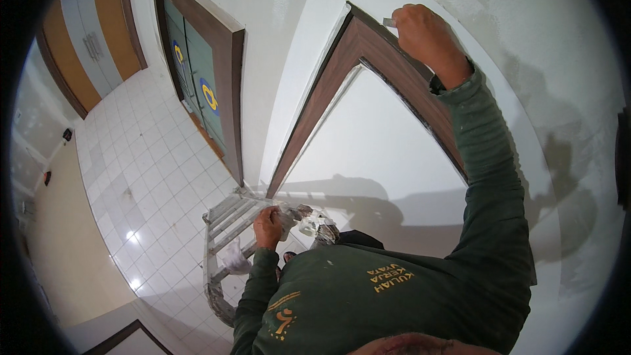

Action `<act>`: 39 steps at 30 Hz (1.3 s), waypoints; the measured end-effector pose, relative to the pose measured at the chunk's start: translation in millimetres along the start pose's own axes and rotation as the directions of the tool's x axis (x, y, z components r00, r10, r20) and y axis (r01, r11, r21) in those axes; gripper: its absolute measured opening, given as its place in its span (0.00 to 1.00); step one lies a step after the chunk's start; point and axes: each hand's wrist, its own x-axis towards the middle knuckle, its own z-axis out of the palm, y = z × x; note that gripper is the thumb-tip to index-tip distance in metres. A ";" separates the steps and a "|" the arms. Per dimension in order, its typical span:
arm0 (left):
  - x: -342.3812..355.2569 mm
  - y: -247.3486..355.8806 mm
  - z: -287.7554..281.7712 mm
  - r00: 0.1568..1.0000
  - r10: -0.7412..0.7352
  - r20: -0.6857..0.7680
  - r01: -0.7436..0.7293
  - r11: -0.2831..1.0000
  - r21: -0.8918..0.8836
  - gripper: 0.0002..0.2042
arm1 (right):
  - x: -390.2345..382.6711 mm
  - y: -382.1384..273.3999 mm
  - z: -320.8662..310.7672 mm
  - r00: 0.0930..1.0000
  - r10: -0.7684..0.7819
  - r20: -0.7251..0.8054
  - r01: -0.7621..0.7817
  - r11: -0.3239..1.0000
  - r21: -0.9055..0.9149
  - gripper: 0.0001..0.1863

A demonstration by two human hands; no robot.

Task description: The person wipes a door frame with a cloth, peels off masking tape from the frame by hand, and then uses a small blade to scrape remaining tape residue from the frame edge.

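My right hand (420, 34) is raised to the upper edge of a brown wood-grain frame (351, 43) on the white wall. Its fingers close round a small flat grey blade (389, 22), whose handle is hidden in the hand. The blade's tip is beside the frame's top edge; I cannot tell whether it touches. Lower down, my left hand (267, 225) is closed at the top of a stepladder (230, 223). Against its fingers is a crumpled whitish thing (286, 218), perhaps plastic, with pale smears around it.
Left of the brown frame stands a doorway with a brown surround (230, 79) and green double doors (195, 59). Pale floor tiles (141, 158) spread below the ladder. Farther left is an orange-and-grey double door (92, 33). A whitish crumpled bundle (234, 258) hangs at the ladder.
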 end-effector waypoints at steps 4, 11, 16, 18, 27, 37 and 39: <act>1.1 -0.5 0.2 1.000 -0.022 0.011 0.022 1.000 -0.004 0.07 | 0.5 1.9 -6.0 0.999 -0.016 0.036 0.015 1.000 0.023 0.06; 0.0 1.4 2.9 1.000 0.002 -0.011 -0.002 1.000 -0.010 0.07 | -2.1 9.8 -21.0 0.977 -0.005 0.213 0.013 0.999 -0.037 0.07; 0.8 -8.0 5.1 0.997 0.081 -0.001 -0.081 0.994 0.080 0.06 | -3.1 7.8 -16.0 0.995 0.054 -0.087 -0.035 0.977 0.211 0.06; 0.4 -6.3 7.1 0.998 0.063 -0.013 -0.063 0.996 0.058 0.06 | -1.4 9.2 -7.0 0.995 0.046 -0.086 -0.029 0.983 0.181 0.06; -0.9 -7.9 7.8 0.998 0.055 -0.016 -0.054 0.998 0.039 0.06 | 4.1 1.5 6.5 0.999 0.023 -0.033 -0.019 0.993 0.115 0.05; -0.9 -0.2 2.7 0.997 0.078 -0.001 -0.078 0.995 0.064 0.06 | 8.3 -0.5 1.4 0.999 0.007 0.040 -0.010 0.998 0.066 0.07; -1.5 -2.0 4.1 0.997 0.077 -0.002 -0.076 0.996 0.054 0.06 | 8.0 5.0 3.3 0.998 0.000 0.059 -0.003 0.999 0.049 0.06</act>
